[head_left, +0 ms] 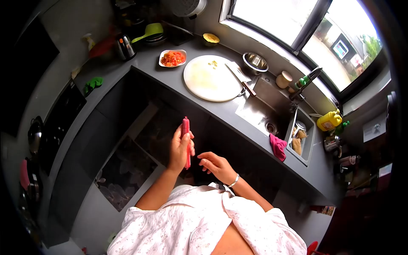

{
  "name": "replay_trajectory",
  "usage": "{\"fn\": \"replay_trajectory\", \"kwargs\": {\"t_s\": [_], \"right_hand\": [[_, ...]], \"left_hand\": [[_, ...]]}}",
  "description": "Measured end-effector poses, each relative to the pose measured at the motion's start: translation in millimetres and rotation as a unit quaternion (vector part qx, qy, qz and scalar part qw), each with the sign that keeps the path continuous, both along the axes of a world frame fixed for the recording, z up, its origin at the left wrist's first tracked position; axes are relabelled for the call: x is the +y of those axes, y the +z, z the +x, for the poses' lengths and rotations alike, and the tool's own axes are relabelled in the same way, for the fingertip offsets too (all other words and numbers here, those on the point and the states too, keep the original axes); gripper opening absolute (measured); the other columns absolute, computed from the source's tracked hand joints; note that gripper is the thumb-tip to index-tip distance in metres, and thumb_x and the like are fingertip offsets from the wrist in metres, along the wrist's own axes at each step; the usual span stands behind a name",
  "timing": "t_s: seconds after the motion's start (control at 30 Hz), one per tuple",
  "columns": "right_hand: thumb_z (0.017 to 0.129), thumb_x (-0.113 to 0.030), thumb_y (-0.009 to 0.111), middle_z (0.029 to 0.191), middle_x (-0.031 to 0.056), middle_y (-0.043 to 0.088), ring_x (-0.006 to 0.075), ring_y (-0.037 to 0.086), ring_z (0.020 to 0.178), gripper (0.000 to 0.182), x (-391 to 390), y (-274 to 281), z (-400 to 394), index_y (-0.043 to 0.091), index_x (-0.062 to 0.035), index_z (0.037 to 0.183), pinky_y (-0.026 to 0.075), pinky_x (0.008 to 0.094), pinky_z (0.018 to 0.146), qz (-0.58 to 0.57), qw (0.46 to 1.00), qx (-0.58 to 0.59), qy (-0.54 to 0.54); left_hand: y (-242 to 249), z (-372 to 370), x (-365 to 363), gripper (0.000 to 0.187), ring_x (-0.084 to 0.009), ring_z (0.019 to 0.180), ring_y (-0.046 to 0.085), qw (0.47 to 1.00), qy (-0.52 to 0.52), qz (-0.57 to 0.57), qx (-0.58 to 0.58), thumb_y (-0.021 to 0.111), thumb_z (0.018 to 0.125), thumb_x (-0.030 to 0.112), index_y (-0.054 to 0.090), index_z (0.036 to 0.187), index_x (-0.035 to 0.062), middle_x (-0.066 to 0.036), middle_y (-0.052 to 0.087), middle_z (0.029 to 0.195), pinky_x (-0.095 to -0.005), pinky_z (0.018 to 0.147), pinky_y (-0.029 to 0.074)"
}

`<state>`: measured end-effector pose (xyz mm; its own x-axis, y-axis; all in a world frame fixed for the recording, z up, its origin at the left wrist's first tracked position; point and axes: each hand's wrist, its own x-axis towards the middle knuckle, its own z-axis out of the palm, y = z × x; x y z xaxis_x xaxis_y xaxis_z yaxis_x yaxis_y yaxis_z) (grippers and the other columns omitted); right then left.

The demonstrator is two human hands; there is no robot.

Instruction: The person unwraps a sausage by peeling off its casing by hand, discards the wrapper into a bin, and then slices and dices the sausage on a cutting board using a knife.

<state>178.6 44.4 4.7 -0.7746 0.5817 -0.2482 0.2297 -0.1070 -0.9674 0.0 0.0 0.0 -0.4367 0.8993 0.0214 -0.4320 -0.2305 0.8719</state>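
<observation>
From where I stand, while the left hand grasps the sausage between thumb and fingers, its long axis runs from near the body out toward the tabletop, short of the edge. The right hand has nothing in its loosely curled fingers, which point in at the sausage's near end from the right, close but not touching; the far end is farther from them.

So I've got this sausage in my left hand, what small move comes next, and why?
Probably bring the right hand's fingers to the sausage's narrow far end: that end sticks out past the left hand, and the right hand looks empty and close by.
</observation>
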Motion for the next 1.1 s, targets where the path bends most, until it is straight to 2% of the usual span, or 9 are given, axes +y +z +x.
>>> {"fn": "replay_trajectory", "kwargs": {"t_s": [0.23, 0.37, 0.43, 0.47, 0.57, 0.6, 0.7, 0.9, 1.1], "right_hand": [[0.099, -0.021, 0.057, 0.088, 0.0001, 0.063, 0.0081, 0.060, 0.075, 0.022, 118, -43, 0, 0.062, -0.0053, 0.114, 0.050, 0.0236, 0.063, -0.007, 0.996, -0.018, -0.088], [0.096, -0.019, 0.062, 0.091, 0.0071, 0.067, 0.0130, 0.063, 0.077, 0.024, 209, -67, -8, 0.061, -0.0031, 0.115, 0.052, 0.0283, 0.066, 0.120, 0.985, -0.015, -0.120], [0.094, -0.016, 0.063, 0.093, 0.0111, 0.069, 0.0173, 0.065, 0.077, 0.023, 249, -85, -10, 0.062, -0.0023, 0.113, 0.053, 0.0295, 0.066, 0.228, 0.957, -0.034, -0.175], [0.093, -0.016, 0.064, 0.095, 0.0115, 0.068, 0.0201, 0.066, 0.081, 0.024, 287, -73, 2, 0.061, -0.0028, 0.113, 0.053, 0.0318, 0.070, 0.253, 0.948, -0.056, -0.185], [0.088, -0.015, 0.066, 0.105, 0.0129, 0.066, 0.0282, 0.064, 0.097, 0.030, 356, -88, 5, 0.058, -0.0044, 0.114, 0.051, 0.0386, 0.084, 0.400, 0.885, -0.103, -0.214], [0.084, -0.015, 0.067, 0.111, 0.0137, 0.063, 0.0318, 0.058, 0.108, 0.036, 375, -84, 3, 0.056, -0.0053, 0.116, 0.045, 0.0419, 0.095, 0.398, 0.883, -0.141, -0.206], [0.080, -0.013, 0.067, 0.119, 0.0147, 0.060, 0.0338, 0.054, 0.114, 0.043, 418, -98, -2, 0.054, -0.0063, 0.121, 0.040, 0.0423, 0.101, 0.465, 0.831, -0.210, -0.223], [0.080, -0.007, 0.062, 0.122, 0.0160, 0.058, 0.0361, 0.055, 0.113, 0.059, 464, -124, -10, 0.043, -0.0104, 0.136, 0.045, 0.0438, 0.097, 0.361, 0.857, -0.329, -0.164], [0.077, -0.005, 0.063, 0.102, 0.0160, 0.061, 0.0340, 0.063, 0.095, 0.077, 469, -127, -23, 0.036, -0.0263, 0.146, 0.053, 0.0445, 0.081, 0.389, 0.803, -0.423, -0.158]], "left_hand": [[-23, -57, 78, 0.043, -0.0027, 0.051, 0.043, 0.990, -0.004, -0.118, 0.072, 0.050, 0.103, 0.026, 0.045, 0.139, 0.0046, -0.001, 0.053, 0.087, -0.0181, 0.040, 0.038], [-28, -76, 138, 0.041, -0.0031, 0.050, 0.043, 0.975, -0.013, -0.157, 0.154, 0.052, 0.102, 0.023, 0.049, 0.137, 0.0030, -0.001, 0.055, 0.086, -0.0187, 0.040, 0.037], [-41, -80, 163, 0.040, -0.0034, 0.049, 0.045, 0.936, -0.013, -0.151, 0.318, 0.053, 0.100, 0.017, 0.049, 0.137, 0.0027, -0.002, 0.058, 0.090, -0.0188, 0.039, 0.034], [-40, -73, 192, 0.042, -0.0095, 0.062, 0.056, 0.917, -0.034, -0.164, 0.362, 0.054, 0.097, 0.010, 0.048, 0.137, 0.0011, -0.006, 0.061, 0.097, -0.0231, 0.052, 0.046], [-74, -81, 239, 0.043, -0.0175, 0.083, 0.063, 0.833, 0.031, -0.060, 0.550, 0.053, 0.094, 0.005, 0.047, 0.137, -0.0009, -0.012, 0.062, 0.104, -0.0297, 0.074, 0.052], [-63, -79, 247, 0.046, -0.0244, 0.100, 0.062, 0.856, -0.019, -0.112, 0.504, 0.053, 0.090, 0.000, 0.046, 0.136, -0.0017, -0.017, 0.061, 0.110, -0.0345, 0.091, 0.048], [-67, -82, 271, 0.051, -0.0401, 0.104, 0.059, 0.815, -0.017, -0.122, 0.566, 0.056, 0.086, -0.001, 0.046, 0.136, 0.0026, -0.021, 0.055, 0.117, -0.0436, 0.089, 0.050], [-83, -96, 306, 0.049, -0.0355, 0.096, 0.061, 0.763, -0.067, -0.142, 0.627, 0.064, 0.084, 0.002, 0.053, 0.131, 0.0092, -0.014, 0.052, 0.109, -0.0429, 0.085, 0.050], [-99, -117, 335, 0.042, -0.0341, 0.095, 0.061, 0.770, -0.081, -0.105, 0.625, 0.067, 0.083, 0.002, 0.057, 0.123, 0.0098, -0.013, 0.059, 0.102, -0.0418, 0.084, 0.050]]}}
